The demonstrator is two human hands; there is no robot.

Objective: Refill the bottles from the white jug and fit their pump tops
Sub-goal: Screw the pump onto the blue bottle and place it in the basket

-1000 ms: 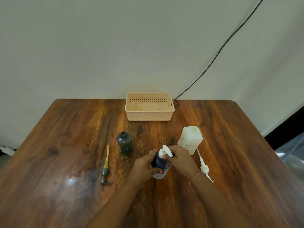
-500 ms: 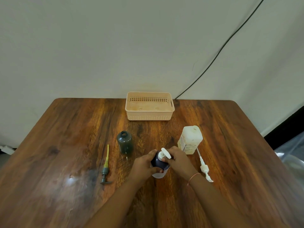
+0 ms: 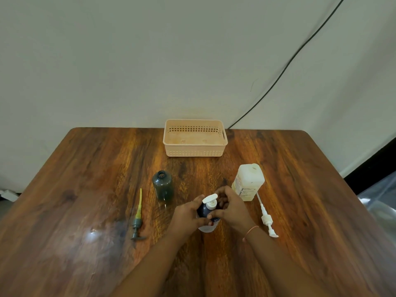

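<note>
**Pump top being fitted to the dark blue bottle**

Since the earlier frame, the nozzle of the white pump top (image 3: pixel 210 200) has swung round and now points to the upper right. The right hand (image 3: pixel 233 209) has shifted slightly left around it. All other items are unchanged in position.

**Grip state**
- The left hand (image 3: pixel 186 217) wraps the left side of the dark blue bottle (image 3: pixel 205 211), fingers curled onto the bottle body, holding it upright on the wooden table (image 3: pixel 85 211).
- The right hand closes from the right. Its fingers curl around the base of the white pump top and its thumb lies across the front of the bottle. The collar is covered by the fingers, so whether it is fully seated cannot be told.
- A bracelet (image 3: pixel 249 231) sits on the right wrist.

**Item locations**
- The dark blue bottle is at lower centre of the frame, between both hands.
- The white jug (image 3: pixel 248 182) stands upright just up and right of the right hand.
- The loose white pump (image 3: pixel 265 217) lies flat below the jug, right of the right wrist.
- The dark green bottle (image 3: pixel 162 187) stands upright with an open mouth, up and left of the hands.
- The green pump (image 3: pixel 137 219), with a yellow tube, lies flat left of that bottle.
- The peach basket (image 3: pixel 195 151) sits at the far table edge, centre frame.
- A black cable (image 3: pixel 289 63) runs down the wall at upper right.
</note>
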